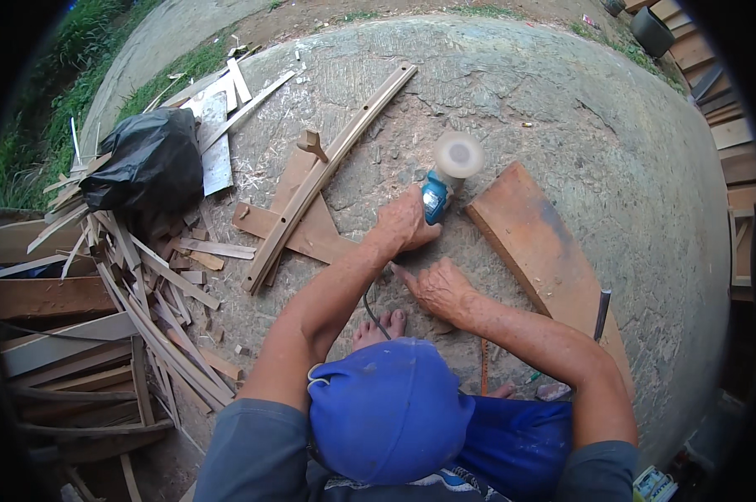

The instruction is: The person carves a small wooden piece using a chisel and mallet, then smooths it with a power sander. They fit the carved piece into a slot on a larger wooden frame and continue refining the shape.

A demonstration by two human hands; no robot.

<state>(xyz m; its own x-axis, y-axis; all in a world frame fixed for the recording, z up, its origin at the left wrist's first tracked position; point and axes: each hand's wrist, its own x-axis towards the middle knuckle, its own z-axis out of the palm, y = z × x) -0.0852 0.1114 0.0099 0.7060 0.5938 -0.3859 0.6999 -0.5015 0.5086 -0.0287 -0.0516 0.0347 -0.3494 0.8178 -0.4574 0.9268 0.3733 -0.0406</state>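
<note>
My left hand (pixel 405 219) wraps the blue grinder (pixel 433 197) — right hand (pixel 443 290) half-open, seemingly empty; disc (pixel 459 156) off three-o'clock plank (pixel 554 255) — work seems unfinished.

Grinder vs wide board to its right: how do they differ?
The left hand grips the grinder; neither hand holds the wide board. The grinder is blue with a pale round disc; the board is reddish-brown. The grinder looks much smaller than the board. Shared: both are partly hidden.
</note>
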